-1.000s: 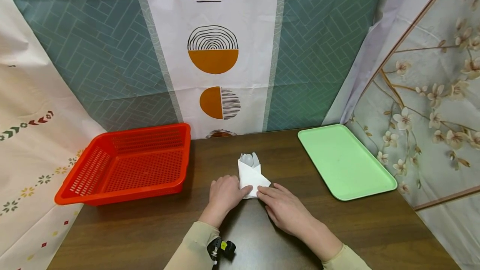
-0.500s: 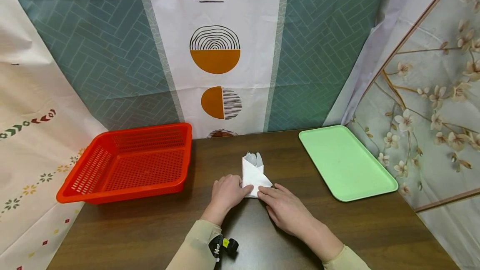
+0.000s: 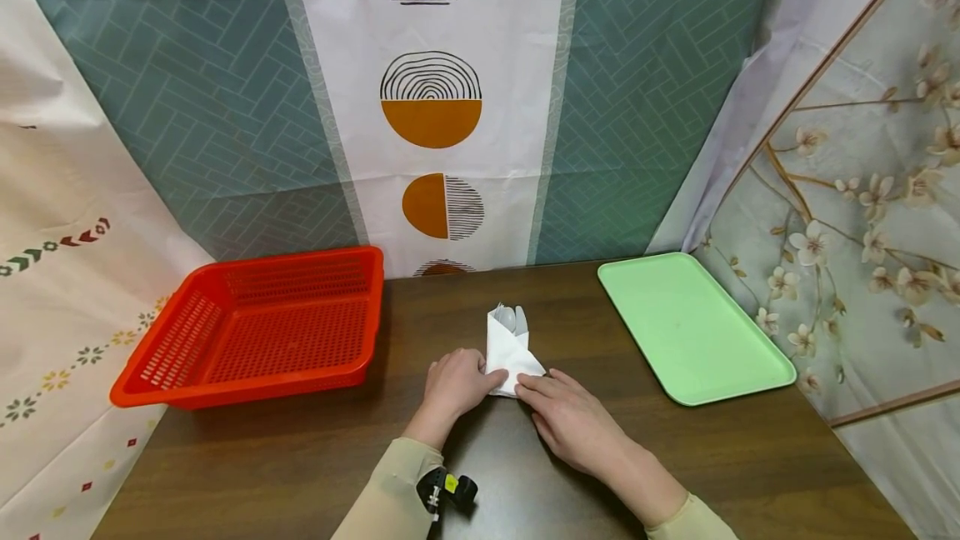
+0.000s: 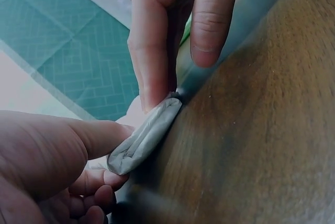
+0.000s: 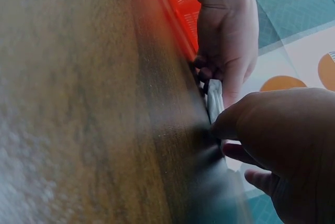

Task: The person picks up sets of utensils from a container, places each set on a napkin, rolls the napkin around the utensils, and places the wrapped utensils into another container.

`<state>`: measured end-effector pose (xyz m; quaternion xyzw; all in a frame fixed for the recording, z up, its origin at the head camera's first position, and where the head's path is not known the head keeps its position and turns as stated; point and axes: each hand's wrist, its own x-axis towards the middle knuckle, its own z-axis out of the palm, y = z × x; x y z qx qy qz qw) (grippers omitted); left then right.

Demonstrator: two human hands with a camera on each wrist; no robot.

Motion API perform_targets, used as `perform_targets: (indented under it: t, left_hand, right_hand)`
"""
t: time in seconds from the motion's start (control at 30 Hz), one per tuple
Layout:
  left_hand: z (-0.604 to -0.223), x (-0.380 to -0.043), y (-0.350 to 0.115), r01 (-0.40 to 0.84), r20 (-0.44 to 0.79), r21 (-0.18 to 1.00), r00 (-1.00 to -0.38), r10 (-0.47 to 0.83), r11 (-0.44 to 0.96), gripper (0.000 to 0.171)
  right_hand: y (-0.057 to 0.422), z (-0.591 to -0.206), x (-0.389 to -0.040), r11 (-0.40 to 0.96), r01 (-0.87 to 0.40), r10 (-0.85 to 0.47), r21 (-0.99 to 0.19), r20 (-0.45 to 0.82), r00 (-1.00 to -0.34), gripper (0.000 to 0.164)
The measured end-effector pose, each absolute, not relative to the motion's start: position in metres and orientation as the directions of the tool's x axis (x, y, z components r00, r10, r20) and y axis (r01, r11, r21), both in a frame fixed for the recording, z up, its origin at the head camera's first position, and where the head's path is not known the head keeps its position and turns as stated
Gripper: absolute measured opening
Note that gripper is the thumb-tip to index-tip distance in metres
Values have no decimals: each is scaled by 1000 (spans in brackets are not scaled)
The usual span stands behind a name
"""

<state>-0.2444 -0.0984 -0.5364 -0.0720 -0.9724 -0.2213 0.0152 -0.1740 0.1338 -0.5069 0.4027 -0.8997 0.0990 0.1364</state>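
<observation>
A folded white napkin [image 3: 507, 357] lies on the brown table, wrapped around a plastic fork [image 3: 497, 312], a spoon [image 3: 507, 319] and a knife [image 3: 521, 321], whose upper ends poke out at the far side. My left hand [image 3: 455, 384] pinches the napkin's near left corner, thumb on top and a finger beneath, as the left wrist view shows. From the right, my right hand [image 3: 572, 417] presses its extended fingertips onto the folded flap. Its thumb [image 4: 209, 38] hangs apart from the napkin in the left wrist view. The cutlery handles are hidden inside the folds.
A red plastic basket [image 3: 360, 369] with perforated sides stands at the left. On the right lies a light green tray [image 3: 693, 327]. Patterned cloth hangs behind the table [image 3: 300, 473] and along both sides.
The napkin's far end with the cutlery tips has swung slightly to the right. Both hands stay at its near end in nearly the same pose.
</observation>
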Motion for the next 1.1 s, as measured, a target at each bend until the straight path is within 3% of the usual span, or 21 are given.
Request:
perform_targets:
  t: [0.17, 0.4, 0.63, 0.83, 1.1]
  left_hand:
    - [-541, -248, -99, 164, 87, 446, -986, 139, 880, 55]
    - [-547, -250, -96, 169, 109, 532, -985, 131, 830, 31]
    - [-495, -226, -87, 116, 20, 565, -992, 127, 817, 43]
    - [-525, -243, -90, 165, 52, 562, -985, 165, 810, 44]
    - [-541, -257, -89, 160, 29, 598, -984, 178, 786, 32]
  right_hand:
    - [135, -507, -174, 656, -751, -694, -78, 330, -640, 43]
    - [135, -507, -175, 659, -747, -690, -85, 325, -646, 43]
    - [136, -507, -174, 664, -742, -688, -92, 315, -654, 42]
    - [135, -507, -175, 659, -746, -686, -96, 328, -649, 41]
    - [136, -508, -174, 669, -735, -673, -113, 330, -662, 41]
